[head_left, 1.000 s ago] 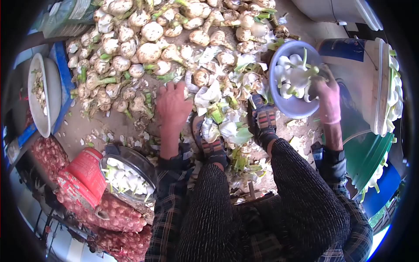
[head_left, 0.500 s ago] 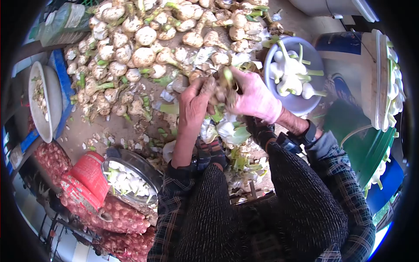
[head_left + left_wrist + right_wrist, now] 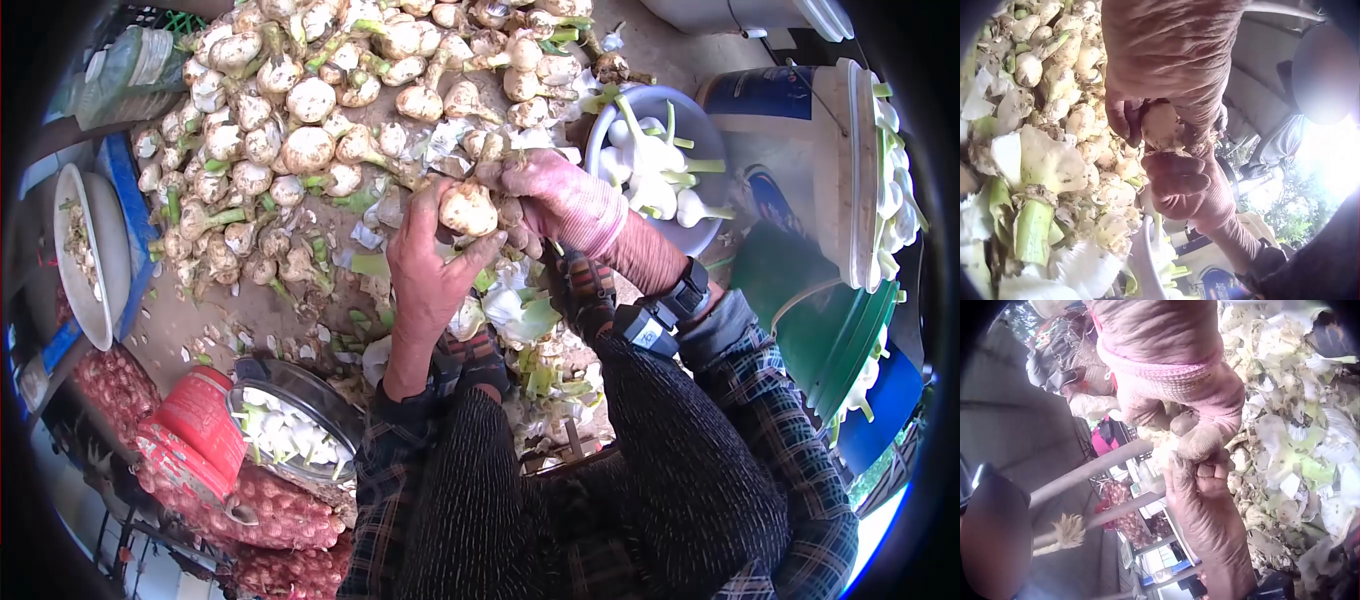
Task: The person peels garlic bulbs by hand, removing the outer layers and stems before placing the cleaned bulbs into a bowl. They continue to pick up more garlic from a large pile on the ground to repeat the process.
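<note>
In the head view my left hand [image 3: 430, 255] holds a dirt-streaked garlic bulb [image 3: 467, 209], thumb below it and fingers around its far side. My right hand [image 3: 570, 195], in a pink knit glove with soiled fingertips, pinches the bulb's right side. Its curled fingers hide the stem end. The left wrist view shows the bulb [image 3: 1163, 127] between both hands' fingers. From the right wrist, the gloved fingers and the left thumb meet closely over it. Just beyond the right hand stands a lilac bowl [image 3: 705, 140] of peeled white garlic [image 3: 650, 190] with trimmed green stems.
A heap of unpeeled garlic [image 3: 310, 150] covers the floor ahead. Peelings [image 3: 520, 310] lie between the feet. To the right are a white bucket [image 3: 815, 160] and a green bucket [image 3: 790, 310]. On the left sit a red container [image 3: 200, 430], a basin of garlic [image 3: 290, 425] and mesh sacks [image 3: 250, 500].
The right hand has left the lilac bowl, and the left hand has come from the heap's edge. Both have met in the middle around a garlic bulb, which has since turned into clearer view.
</note>
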Demonstrator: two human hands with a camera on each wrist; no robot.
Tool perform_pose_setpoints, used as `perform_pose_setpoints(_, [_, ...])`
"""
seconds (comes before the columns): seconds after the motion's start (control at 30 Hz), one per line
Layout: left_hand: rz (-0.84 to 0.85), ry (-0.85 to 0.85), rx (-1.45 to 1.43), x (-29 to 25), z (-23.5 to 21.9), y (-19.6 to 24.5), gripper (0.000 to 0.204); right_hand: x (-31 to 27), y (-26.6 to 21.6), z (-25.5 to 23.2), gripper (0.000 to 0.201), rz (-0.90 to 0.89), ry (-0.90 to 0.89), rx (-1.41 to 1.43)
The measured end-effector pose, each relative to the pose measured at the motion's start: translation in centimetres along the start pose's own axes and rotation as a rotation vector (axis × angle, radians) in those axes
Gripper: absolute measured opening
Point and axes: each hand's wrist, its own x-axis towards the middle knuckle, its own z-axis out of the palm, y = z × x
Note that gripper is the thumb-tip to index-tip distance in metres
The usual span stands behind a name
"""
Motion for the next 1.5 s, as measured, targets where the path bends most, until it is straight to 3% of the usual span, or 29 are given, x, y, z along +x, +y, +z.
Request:
perform_pose_setpoints(0.2, [0.018,0.026,-0.041,-0.8,-0.2,-1.9,0.056,-0.2,-0.2,0.7,0.023,0.062,-0.067,0.021])
perform_pose_setpoints(0.3, [-0.02,0.052,-0.288,-0.8,0.2,-2.6,0.055,-0.3,-0.4,1.0,0.02,0.033,-0.064,0.049])
perform_pose_setpoints(0.4, [0.009,0.048,-0.301,-0.9,0.3,-2.3,0.055,-0.4,-0.4,1.4,0.018,0.045,-0.003,0.015])
perform_pose_setpoints(0.5, [-0.054,0.091,-0.507,-0.7,0.0,-0.7,0.05,-0.2,0.2,1.4,0.017,0.016,0.071,-0.009])
perform_pose_setpoints(0.57, [-0.376,0.078,-1.077,-0.3,-0.7,-0.4,0.046,-0.2,0.3,1.6,0.016,-0.084,-0.055,0.011])
perform_pose_setpoints(0.6, [-0.421,0.025,-1.178,-0.5,-0.9,-1.1,0.048,-0.4,0.2,1.8,0.016,-0.082,-0.056,0.009])
perform_pose_setpoints(0.63, [-0.418,0.031,-1.179,-0.5,-1.3,-1.6,0.048,-0.9,-0.4,2.4,0.017,-0.183,-0.059,-0.297])
perform_pose_setpoints(0.67, [-0.502,-0.107,-1.411,-0.5,-1.8,-2.1,0.048,-1.1,-1.1,3.0,0.018,-0.284,-0.065,-0.602])
perform_pose_setpoints(0.7, [-0.583,-0.254,-1.639,-0.5,-2.1,-2.4,0.049,-0.8,-1.9,3.3,0.027,-0.512,0.004,-1.188])
perform_pose_setpoints(0.73, [-0.797,-0.14,-1.678,-0.9,-2.2,-2.7,0.047,-0.5,-2.5,3.8,0.032,-0.512,-0.005,-1.318])
perform_pose_setpoints(0.77, [-0.803,-0.134,-1.677,-1.2,-2.1,-3.9,0.047,-0.3,-2.8,4.1,0.039,-0.507,-0.011,-1.446])
perform_pose_setpoints(0.83, [-0.381,-0.756,-1.704,-0.4,-1.9,-5.4,0.044,0.7,-2.1,4.2,0.038,-0.596,-0.066,-1.44])
perform_pose_setpoints(0.87, [-0.622,-0.673,-1.874,-1.5,-1.9,-4.5,0.043,1.1,-1.9,4.4,0.038,-0.685,-0.12,-1.43])
perform_pose_setpoints(0.9, [-0.619,-0.663,-1.881,-1.9,-2.1,-4.1,0.043,1.1,-1.8,4.5,0.038,-0.679,-0.13,-1.433])
perform_pose_setpoints(0.97, [-0.766,-0.238,-1.736,-2.2,-2.5,-3.5,0.045,1.0,-1.9,5.2,0.037,-0.359,-0.064,-1.188])
perform_pose_setpoints(1.0, [-0.66,-0.418,-1.78,-2.0,-3.0,-4.4,0.047,1.5,-2.0,4.6,0.035,-0.202,-0.051,-1.008])
perform_pose_setpoints(1.03, [-0.658,-0.409,-1.783,-2.1,-3.3,-4.2,0.047,1.3,-2.0,4.3,0.035,-0.198,-0.058,-1.01])
perform_pose_setpoints(1.1, [-0.622,-0.179,-1.328,-2.2,-3.6,-3.8,0.048,0.5,-2.6,3.4,0.017,-0.215,0.029,-0.883])
perform_pose_setpoints(1.13, [-0.609,-0.218,-1.269,-2.0,-3.8,-3.7,0.051,1.8,-2.0,3.2,0.017,-0.416,-0.318,-0.778])
perform_pose_setpoints(1.17, [-0.606,-0.213,-1.28,-2.0,-3.8,-3.9,0.051,1.5,-1.8,3.0,0.017,-0.408,-0.32,-0.787])
perform_pose_setpoints(1.23, [-0.576,-0.205,-1.106,-1.9,-3.8,-4.3,0.046,0.4,-1.1,4.3,0.027,-0.438,-0.177,-1.683])
perform_pose_setpoints(1.27, [-0.577,-0.196,-1.114,-1.8,-3.8,-4.5,0.046,0.5,-0.5,4.8,0.031,-0.322,-0.165,-1.813])
perform_pose_setpoints(1.33, [-0.734,-0.129,-1.199,-1.6,-3.9,-4.8,0.034,0.3,0.1,5.3,0.031,-0.288,-0.187,-1.86])
perform_pose_setpoints(1.37, [-0.737,-0.114,-1.202,-1.5,-3.9,-5.1,0.034,0.5,0.3,5.5,0.03,-0.262,-0.2,-1.903])
perform_pose_setpoints(1.4, [-0.776,-0.097,-1.107,-1.4,-3.9,-5.4,0.032,0.7,1.0,4.8,0.028,-0.388,-0.201,-1.841])
perform_pose_setpoints(1.43, [-0.814,-0.083,-1.011,-1.4,-4.0,-5.8,0.031,0.8,1.3,4.5,0.028,-0.387,-0.213,-1.84])
perform_pose_setpoints(1.5, [-0.751,-0.091,-0.99,-1.6,-4.5,-6.5,0.025,0.8,1.4,4.0,0.025,-0.116,-0.038,-1.651])
